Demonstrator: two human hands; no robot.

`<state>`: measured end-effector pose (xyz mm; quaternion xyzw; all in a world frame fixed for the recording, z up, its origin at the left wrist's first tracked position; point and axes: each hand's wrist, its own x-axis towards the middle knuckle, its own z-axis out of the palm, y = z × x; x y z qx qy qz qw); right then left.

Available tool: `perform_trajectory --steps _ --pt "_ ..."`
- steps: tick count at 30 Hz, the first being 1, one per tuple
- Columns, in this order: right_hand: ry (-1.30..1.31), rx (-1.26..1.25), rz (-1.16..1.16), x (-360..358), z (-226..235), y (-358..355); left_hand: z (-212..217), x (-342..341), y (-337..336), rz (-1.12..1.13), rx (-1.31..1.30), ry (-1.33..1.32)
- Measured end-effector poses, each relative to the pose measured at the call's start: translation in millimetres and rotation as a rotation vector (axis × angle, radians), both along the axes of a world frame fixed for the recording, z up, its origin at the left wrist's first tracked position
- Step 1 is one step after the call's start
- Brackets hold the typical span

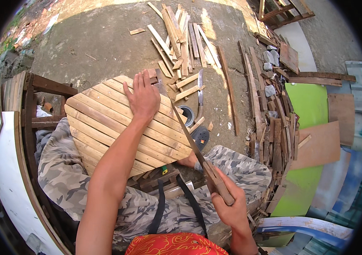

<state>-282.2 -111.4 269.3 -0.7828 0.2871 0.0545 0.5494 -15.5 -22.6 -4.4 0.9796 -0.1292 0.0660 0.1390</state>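
Left hand lies flat, fingers spread, on the slatted wooden panel, gripping nothing; the placement suggests downward pressure to steady it. Right hand is closed around the wooden handle of a saw, whose blade runs along the panel's right-hand edge, presumably so that slat ends come within its reach; whether the teeth touch wood cannot be told. The panel sits before the person, beside the left leg of the camouflage trousers; its support is hidden. A round tin stands just beyond the blade, partly covered; its inside looks grey, contents not identifiable. A long knife lies near it, and loose wooden strips are heaped farther off, apparently kept clear of the work.
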Motion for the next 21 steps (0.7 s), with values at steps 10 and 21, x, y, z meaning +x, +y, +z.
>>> perform_trajectory --steps 10,21 --pt "-0.286 -0.079 -0.065 90 -185 -3 2 2 2 -0.020 -0.040 0.020" --pt "-0.044 -0.186 0.027 57 -106 -4 2 1 0 -0.009 -0.036 0.050"
